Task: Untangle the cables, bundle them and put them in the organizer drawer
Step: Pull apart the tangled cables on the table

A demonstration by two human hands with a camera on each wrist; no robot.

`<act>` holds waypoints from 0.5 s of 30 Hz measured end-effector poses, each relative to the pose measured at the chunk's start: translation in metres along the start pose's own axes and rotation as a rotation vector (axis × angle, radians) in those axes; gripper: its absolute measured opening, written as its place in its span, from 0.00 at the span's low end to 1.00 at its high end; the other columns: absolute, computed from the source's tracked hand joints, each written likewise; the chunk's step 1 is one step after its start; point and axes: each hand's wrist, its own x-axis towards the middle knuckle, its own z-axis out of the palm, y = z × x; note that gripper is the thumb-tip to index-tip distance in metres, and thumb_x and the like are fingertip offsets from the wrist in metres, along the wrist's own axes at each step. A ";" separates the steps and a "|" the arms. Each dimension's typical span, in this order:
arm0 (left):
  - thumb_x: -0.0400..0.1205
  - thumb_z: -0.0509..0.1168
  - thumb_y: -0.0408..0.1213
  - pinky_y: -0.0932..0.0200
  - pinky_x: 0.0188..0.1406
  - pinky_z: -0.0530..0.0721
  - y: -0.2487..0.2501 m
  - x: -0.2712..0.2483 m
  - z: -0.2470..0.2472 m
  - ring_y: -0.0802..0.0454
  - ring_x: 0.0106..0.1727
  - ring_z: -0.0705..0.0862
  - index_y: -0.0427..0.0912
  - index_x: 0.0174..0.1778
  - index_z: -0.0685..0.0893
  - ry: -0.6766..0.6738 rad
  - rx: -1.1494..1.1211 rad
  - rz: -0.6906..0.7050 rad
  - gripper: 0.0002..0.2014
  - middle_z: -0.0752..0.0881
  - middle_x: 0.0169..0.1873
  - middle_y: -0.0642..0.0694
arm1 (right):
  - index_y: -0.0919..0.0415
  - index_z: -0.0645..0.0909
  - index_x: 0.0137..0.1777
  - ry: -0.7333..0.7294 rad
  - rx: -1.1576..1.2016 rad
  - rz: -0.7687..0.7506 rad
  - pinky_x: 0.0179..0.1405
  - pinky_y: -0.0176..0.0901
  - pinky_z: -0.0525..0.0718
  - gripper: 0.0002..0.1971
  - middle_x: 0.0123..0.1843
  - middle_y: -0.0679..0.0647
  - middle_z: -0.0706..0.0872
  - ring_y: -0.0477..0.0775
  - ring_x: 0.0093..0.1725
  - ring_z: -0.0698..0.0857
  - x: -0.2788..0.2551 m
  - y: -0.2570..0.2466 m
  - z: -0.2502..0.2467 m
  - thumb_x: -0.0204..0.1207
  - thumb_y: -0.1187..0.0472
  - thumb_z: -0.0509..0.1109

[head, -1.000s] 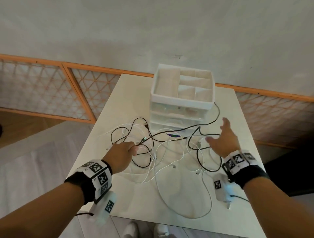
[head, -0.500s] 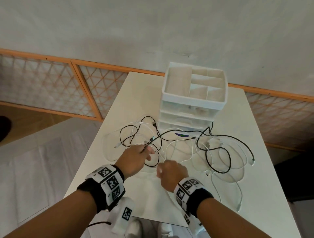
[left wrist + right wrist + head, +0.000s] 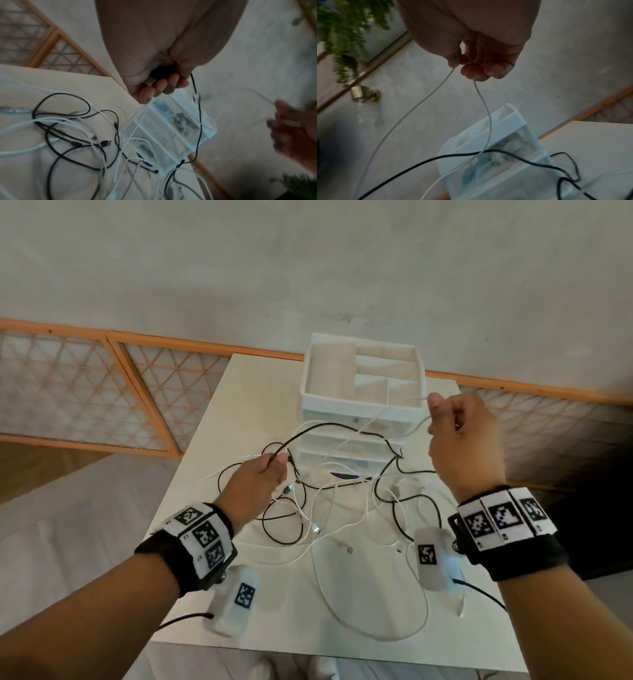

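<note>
white and black cables (image 3: pixel 329 501) lay in a thin, looping tangle on the smooth pale table (image 3: pixel 205 440), right before the plastic organizer (image 3: pixel 363 392) with its clear, closed drawers. my left hand (image 3: pixel 253 491) curled round a black cable (image 3: pixel 329 428) that arched across the drawers. my right hand (image 3: pixel 466 440), raised beside the organizer, pinched a thin white cable (image 3: pixel 426 102).

Black cables (image 3: pixel 342 428) and white cables (image 3: pixel 373 621); white organizer (image 3: pixel 359 405); cream table (image 3: pixel 212 467); orange lattice screen (image 3: pixel 113 392).
</note>
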 end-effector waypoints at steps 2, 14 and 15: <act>0.90 0.57 0.44 0.60 0.26 0.66 0.006 0.002 -0.004 0.53 0.27 0.66 0.40 0.34 0.75 0.002 -0.074 -0.048 0.19 0.70 0.22 0.53 | 0.58 0.77 0.42 -0.029 -0.055 0.031 0.40 0.57 0.85 0.20 0.35 0.57 0.86 0.61 0.36 0.84 0.002 0.014 -0.010 0.83 0.41 0.64; 0.91 0.53 0.45 0.63 0.53 0.78 0.066 -0.001 0.059 0.57 0.56 0.85 0.54 0.57 0.85 0.004 0.091 0.243 0.14 0.88 0.53 0.53 | 0.56 0.80 0.31 -0.476 0.158 -0.104 0.29 0.45 0.76 0.18 0.22 0.50 0.79 0.46 0.22 0.74 -0.030 -0.030 0.022 0.83 0.52 0.69; 0.91 0.52 0.46 0.64 0.53 0.76 0.065 0.000 0.058 0.55 0.57 0.83 0.54 0.59 0.85 0.100 0.133 0.258 0.14 0.86 0.54 0.51 | 0.55 0.80 0.30 -0.456 0.212 -0.055 0.31 0.49 0.78 0.18 0.21 0.50 0.79 0.48 0.22 0.75 -0.026 -0.035 0.019 0.83 0.52 0.69</act>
